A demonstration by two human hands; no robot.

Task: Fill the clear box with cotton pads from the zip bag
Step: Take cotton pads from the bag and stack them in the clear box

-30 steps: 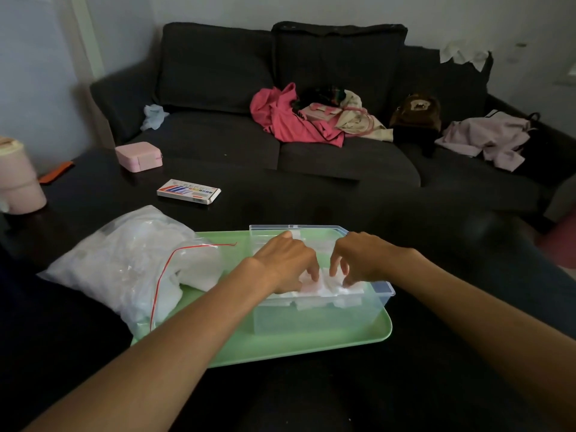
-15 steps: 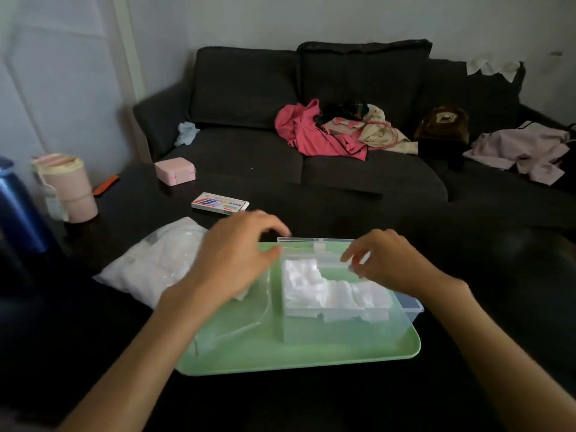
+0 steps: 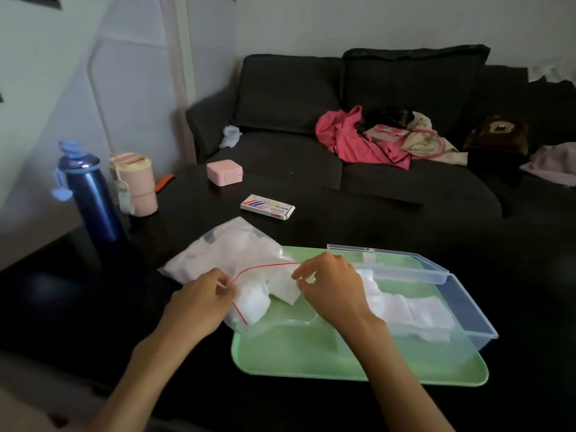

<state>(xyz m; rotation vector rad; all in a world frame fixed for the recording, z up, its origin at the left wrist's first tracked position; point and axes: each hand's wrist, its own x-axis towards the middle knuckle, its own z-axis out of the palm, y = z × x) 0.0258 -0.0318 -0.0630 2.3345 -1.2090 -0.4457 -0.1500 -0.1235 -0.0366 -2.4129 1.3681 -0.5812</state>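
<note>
A clear zip bag (image 3: 230, 260) with a red seal line lies half on the dark table, half on the green tray (image 3: 299, 360); white cotton pads fill it and spill out at its mouth. My left hand (image 3: 199, 304) pinches the near edge of the bag's mouth. My right hand (image 3: 330, 285) pinches the far edge at the red line. The clear box (image 3: 467, 310) stands on the tray to the right, lid open toward the back, with a row of white cotton pads (image 3: 411, 313) inside it.
A blue bottle (image 3: 90, 198) and a pink cup (image 3: 134, 185) stand at the table's left. A small pink case (image 3: 224, 172) and a flat printed carton (image 3: 267, 207) lie farther back. Behind is a dark sofa (image 3: 358, 169) with clothes on it.
Both hands left the box and moved left to the zip bag, where each now pinches an edge of its mouth. The view has turned left.
</note>
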